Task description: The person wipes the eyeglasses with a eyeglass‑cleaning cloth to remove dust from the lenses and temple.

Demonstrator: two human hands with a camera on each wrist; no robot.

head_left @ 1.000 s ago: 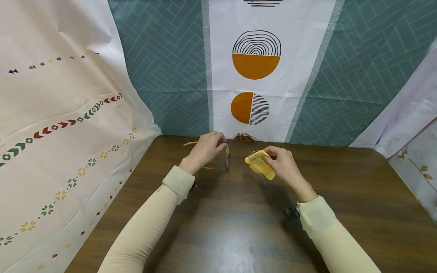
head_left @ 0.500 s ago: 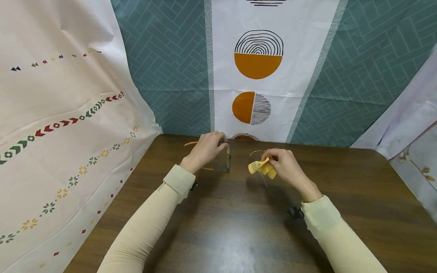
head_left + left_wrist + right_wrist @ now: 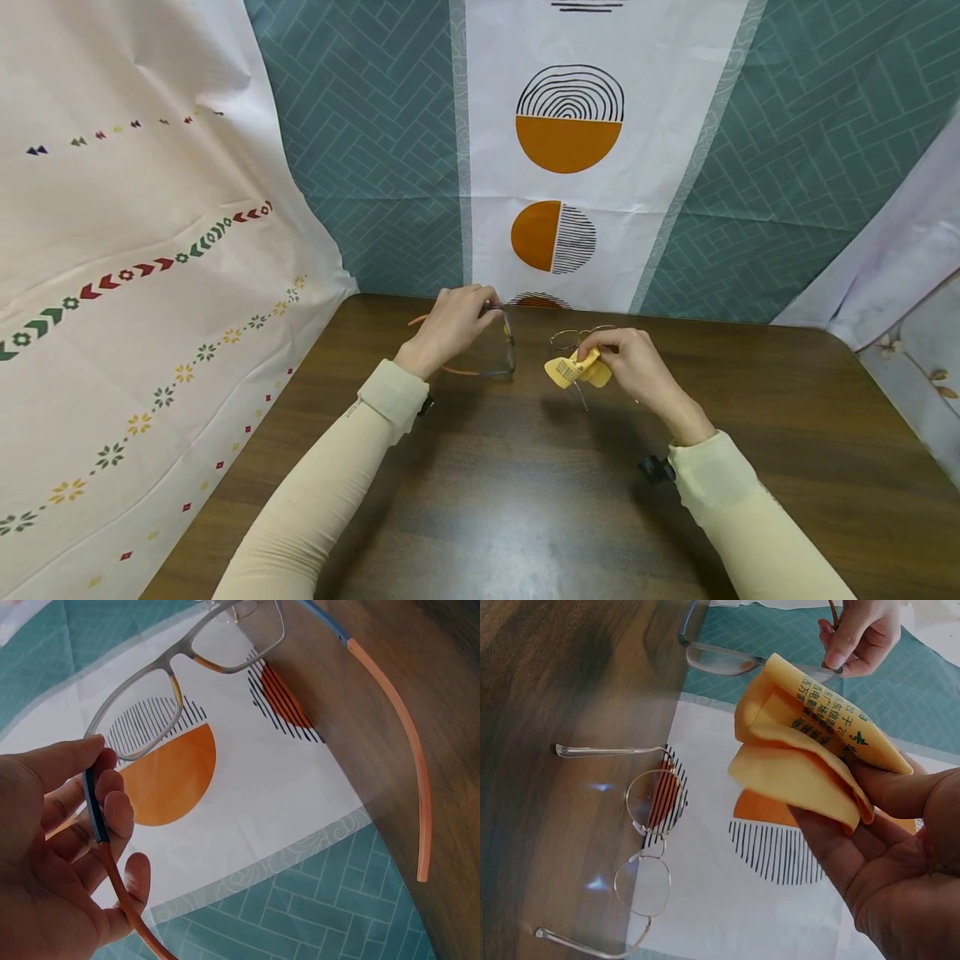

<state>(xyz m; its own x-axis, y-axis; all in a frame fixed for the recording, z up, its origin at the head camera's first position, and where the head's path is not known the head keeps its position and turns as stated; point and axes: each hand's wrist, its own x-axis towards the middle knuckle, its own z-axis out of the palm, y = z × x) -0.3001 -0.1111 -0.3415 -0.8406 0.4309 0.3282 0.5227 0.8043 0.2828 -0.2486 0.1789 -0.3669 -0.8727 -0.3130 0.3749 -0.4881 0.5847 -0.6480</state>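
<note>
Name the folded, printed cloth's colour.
The folded cloth is yellow with dark printing, best seen in the right wrist view.

Yellow on the cloth [image 3: 791, 776], with dark printed writing. Runs grey to blue along the square glasses [image 3: 178, 649], turns orange down the earpieces [image 3: 424, 799] (amber at the nose pads [image 3: 211, 666]). Gold on the round glasses [image 3: 649, 802]. Brown wood grain across the table [image 3: 480, 467]. Teal herringbone and white with half-striped orange circles on the backdrop [image 3: 566, 187].
</note>
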